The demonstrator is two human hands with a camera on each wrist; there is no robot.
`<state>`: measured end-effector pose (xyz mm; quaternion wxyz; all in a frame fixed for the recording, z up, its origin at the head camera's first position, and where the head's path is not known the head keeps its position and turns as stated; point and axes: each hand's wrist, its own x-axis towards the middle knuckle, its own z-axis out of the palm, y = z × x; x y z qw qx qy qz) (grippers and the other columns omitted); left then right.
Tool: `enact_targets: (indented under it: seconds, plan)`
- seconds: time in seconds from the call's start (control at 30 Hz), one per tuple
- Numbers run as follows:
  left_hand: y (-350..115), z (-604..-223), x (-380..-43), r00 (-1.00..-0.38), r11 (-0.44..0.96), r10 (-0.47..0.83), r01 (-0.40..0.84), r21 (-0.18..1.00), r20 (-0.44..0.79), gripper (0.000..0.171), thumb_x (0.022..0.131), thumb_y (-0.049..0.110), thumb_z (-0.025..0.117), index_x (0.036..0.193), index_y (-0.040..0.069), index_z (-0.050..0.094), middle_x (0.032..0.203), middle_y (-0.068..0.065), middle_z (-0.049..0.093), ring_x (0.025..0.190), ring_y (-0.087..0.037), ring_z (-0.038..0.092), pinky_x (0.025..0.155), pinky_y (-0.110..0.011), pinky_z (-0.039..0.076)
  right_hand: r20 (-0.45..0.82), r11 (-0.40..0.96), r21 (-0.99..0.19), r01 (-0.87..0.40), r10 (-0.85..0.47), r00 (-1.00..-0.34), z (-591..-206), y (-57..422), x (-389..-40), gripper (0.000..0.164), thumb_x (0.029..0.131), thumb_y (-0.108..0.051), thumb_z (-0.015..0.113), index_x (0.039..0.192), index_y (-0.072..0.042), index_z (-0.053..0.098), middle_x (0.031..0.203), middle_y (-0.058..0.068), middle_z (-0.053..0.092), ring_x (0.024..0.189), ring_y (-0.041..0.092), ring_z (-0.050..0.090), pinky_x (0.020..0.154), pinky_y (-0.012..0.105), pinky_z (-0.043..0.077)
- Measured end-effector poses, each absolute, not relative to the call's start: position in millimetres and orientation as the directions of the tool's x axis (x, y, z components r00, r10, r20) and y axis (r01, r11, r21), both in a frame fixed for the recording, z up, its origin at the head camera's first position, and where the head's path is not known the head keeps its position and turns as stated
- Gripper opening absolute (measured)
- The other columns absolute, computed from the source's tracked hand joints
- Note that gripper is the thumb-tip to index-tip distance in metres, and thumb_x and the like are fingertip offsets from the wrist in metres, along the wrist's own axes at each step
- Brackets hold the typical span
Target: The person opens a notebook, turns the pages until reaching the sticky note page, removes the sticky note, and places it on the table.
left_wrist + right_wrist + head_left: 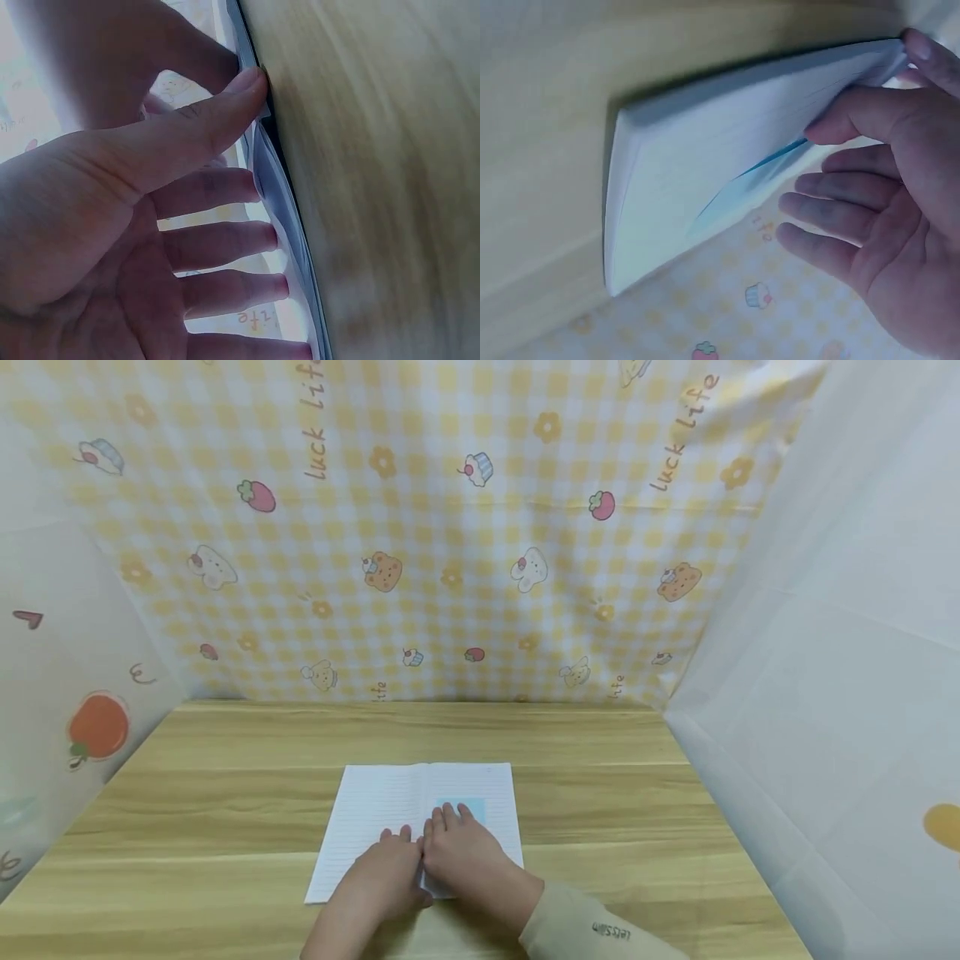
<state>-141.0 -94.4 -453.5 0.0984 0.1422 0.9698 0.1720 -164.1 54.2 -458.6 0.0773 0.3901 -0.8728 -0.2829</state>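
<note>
An open notebook (367, 802) with ruled white pages lies on the wooden table. My left hand (384, 870) rests on its left page beside the middle fold, fingers straight and fingertips on the paper; in the left wrist view, its thumb reaches the notebook's near edge (289, 202). On the right page my right hand (463, 853) presses close to the fold with extended fingers. A pale blue sticky note (477, 808) is partly covered by the right fingers; in the right wrist view one edge of the note (772, 159) lifts off the page. Neither hand grips anything.
The wooden tabletop (615, 810) surrounds the notebook. A yellow checked cloth (450, 527) with cartoon prints hangs behind the table. White sheets stand along the left side (60, 568) and right side (840, 652).
</note>
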Motion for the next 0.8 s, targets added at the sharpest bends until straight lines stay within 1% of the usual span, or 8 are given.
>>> enact_targets:
  seconds: [0.1,0.2,0.33,0.4,0.5,0.63,0.73,0.8]
  plan:
    - [-93.6,-453.3,-141.3,-0.942,0.901,0.302,0.231,0.367,-0.148,0.079,0.073,0.029,0.097,0.137,-0.006,0.067,0.144,-0.040,0.059,0.131,-0.067,0.055,0.099,-0.076,0.052,-0.110,0.499,0.588,-0.636,-0.730,-0.675,-461.0,53.5,-168.3,0.042,0.111,-0.030,0.058,0.150,-0.016,0.062,0.150,0.002,0.067,0.139,0.019,0.065,0.112,0.033,0.057]
    - [-92.4,-453.6,-141.5,-0.942,0.906,0.293,0.220,0.361,-0.162,0.079,0.073,0.030,0.097,0.137,-0.005,0.067,0.146,-0.039,0.058,0.133,-0.066,0.055,0.101,-0.076,0.052,-0.124,0.483,0.612,-0.626,-0.723,-0.680,-463.4,54.7,-172.6,0.043,0.112,-0.032,0.056,0.152,-0.017,0.059,0.150,0.002,0.066,0.139,0.019,0.065,0.112,0.033,0.057]
    - [-91.4,-453.9,-141.3,-0.943,0.914,0.285,0.213,0.345,-0.173,0.077,0.073,0.031,0.097,0.135,-0.006,0.069,0.146,-0.038,0.058,0.135,-0.064,0.054,0.105,-0.073,0.051,-0.082,0.551,0.585,-0.595,-0.690,-0.719,-467.2,57.1,-179.0,0.042,0.113,-0.030,0.052,0.152,-0.015,0.058,0.146,0.006,0.069,0.134,0.020,0.068,0.109,0.034,0.059]
    - [-91.4,-453.9,-141.1,-0.944,0.917,0.282,0.212,0.339,-0.171,0.076,0.074,0.031,0.097,0.133,-0.008,0.069,0.146,-0.038,0.059,0.135,-0.063,0.055,0.105,-0.073,0.052,-0.049,0.614,0.535,-0.580,-0.663,-0.747,-468.6,58.1,-182.5,0.043,0.113,-0.029,0.052,0.152,-0.013,0.058,0.140,0.008,0.072,0.129,0.020,0.071,0.105,0.034,0.061]
    - [-91.3,-453.7,-141.0,-0.944,0.917,0.284,0.217,0.334,-0.169,0.076,0.074,0.031,0.096,0.133,-0.008,0.069,0.146,-0.038,0.058,0.136,-0.062,0.055,0.104,-0.072,0.053,-0.036,0.717,0.406,-0.566,-0.606,-0.794,-468.3,60.1,-186.8,0.047,0.112,-0.026,0.054,0.156,-0.010,0.052,0.136,0.010,0.074,0.124,0.020,0.073,0.098,0.033,0.064]
    - [-91.0,-453.4,-141.2,-0.942,0.919,0.289,0.224,0.326,-0.169,0.076,0.075,0.031,0.096,0.134,-0.008,0.069,0.147,-0.038,0.058,0.136,-0.062,0.054,0.104,-0.072,0.053,-0.077,0.802,0.243,-0.545,-0.544,-0.835,-466.0,62.7,-190.8,0.059,0.110,-0.026,0.058,0.163,-0.006,0.041,0.139,0.011,0.073,0.127,0.021,0.073,0.089,0.032,0.067]
    - [-90.9,-453.2,-141.5,-0.942,0.919,0.288,0.222,0.324,-0.170,0.075,0.075,0.031,0.096,0.134,-0.007,0.069,0.147,-0.037,0.058,0.137,-0.061,0.054,0.104,-0.071,0.053,-0.087,0.819,0.190,-0.542,-0.536,-0.840,-466.3,64.5,-193.1,0.066,0.108,-0.026,0.061,0.165,-0.005,0.035,0.139,0.011,0.073,0.127,0.020,0.073,0.084,0.031,0.067]
    - [-90.8,-453.1,-141.7,-0.944,0.919,0.289,0.225,0.323,-0.163,0.075,0.075,0.031,0.096,0.133,-0.008,0.069,0.146,-0.037,0.059,0.136,-0.061,0.054,0.104,-0.071,0.053,-0.069,0.821,0.174,-0.544,-0.541,-0.838,-466.8,66.0,-194.6,0.068,0.107,-0.023,0.062,0.166,-0.004,0.033,0.135,0.011,0.075,0.122,0.020,0.074,0.082,0.030,0.067]
